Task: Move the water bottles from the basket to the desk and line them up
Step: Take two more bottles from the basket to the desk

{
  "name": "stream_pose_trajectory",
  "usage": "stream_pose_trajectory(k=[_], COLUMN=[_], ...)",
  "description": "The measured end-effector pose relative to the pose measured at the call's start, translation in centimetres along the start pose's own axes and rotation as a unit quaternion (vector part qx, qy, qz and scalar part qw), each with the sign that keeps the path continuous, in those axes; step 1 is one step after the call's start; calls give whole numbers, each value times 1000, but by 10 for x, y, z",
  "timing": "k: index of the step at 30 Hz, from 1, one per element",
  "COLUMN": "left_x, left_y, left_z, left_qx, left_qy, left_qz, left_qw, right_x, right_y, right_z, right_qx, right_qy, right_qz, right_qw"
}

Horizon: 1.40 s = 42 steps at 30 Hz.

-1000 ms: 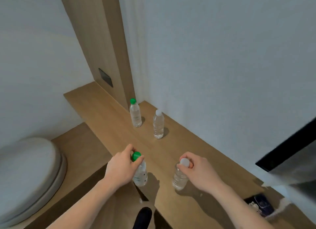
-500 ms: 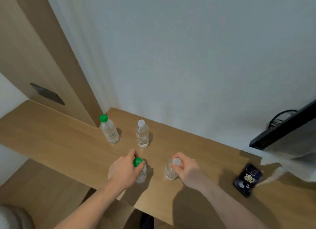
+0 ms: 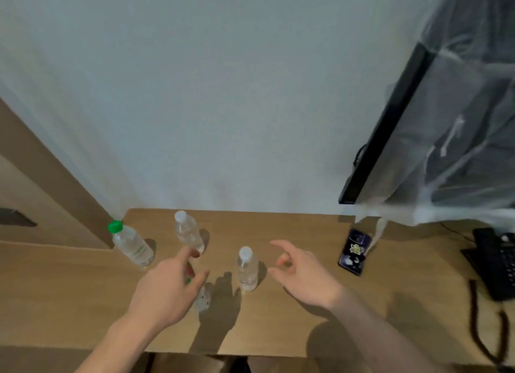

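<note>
Four bottles stand on the bench (image 3: 292, 331). Two sit at the back near the wall: the rear left bottle (image 3: 133, 245) and, to its right, the rear right bottle (image 3: 189, 232). Nearer, the front right bottle (image 3: 247, 269) stands between the hands, and the front left bottle (image 3: 203, 300) lies mostly beneath the left hand (image 3: 170, 289). A phone (image 3: 354, 251) lies further right, a telephone (image 3: 496, 264) at the far right edge.

Both your bare forearms reach forward from the bottom edge, angled slightly toward each other. Your left hand (image 3: 167, 289) is seen from the back, its fingers loosely spread, index extended forward and thumb out to the right. Your right hand (image 3: 302, 275) hangs open, palm facing left, fingers curved and parted from the thumb, gripping nothing.
</note>
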<state>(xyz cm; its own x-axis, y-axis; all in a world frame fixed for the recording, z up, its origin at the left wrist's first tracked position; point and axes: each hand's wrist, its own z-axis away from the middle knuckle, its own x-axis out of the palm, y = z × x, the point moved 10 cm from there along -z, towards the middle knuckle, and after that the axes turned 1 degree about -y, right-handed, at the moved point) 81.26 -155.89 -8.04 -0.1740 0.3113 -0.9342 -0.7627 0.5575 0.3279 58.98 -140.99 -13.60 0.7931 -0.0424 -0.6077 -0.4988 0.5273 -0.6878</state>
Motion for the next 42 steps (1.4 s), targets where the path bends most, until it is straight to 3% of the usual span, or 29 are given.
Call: stream_pose_trajectory(k=[6,12,18,24,32,37,42], left_x=[0,44,107,153,205,239,270], left_y=[161,343,507,641,785,863,940], left_z=[31,90,181,283,376,406,396], left_qx=[209,346,469,594,693,717,725], left_qy=[-2,-32,-102,-130,-188,-221,-227], left_qz=[32,15,-44,-82,-52,-51,-67], left_qw=[977,938,876,790,694,659,647], right_x=[-87,-152,-176,-171,-162,-191,-245], right_y=[59,164,267,324,377,426,481], right_z=[141,318,480,631,780,819,839], right_qx=[26,131,234,313,399,432,447], right_qy=[114,237,319,409,494,503,517], right_qz=[-1,4,-6,-46,-77,-94,-91], right_qw=[993,963,918,856,769,743,725])
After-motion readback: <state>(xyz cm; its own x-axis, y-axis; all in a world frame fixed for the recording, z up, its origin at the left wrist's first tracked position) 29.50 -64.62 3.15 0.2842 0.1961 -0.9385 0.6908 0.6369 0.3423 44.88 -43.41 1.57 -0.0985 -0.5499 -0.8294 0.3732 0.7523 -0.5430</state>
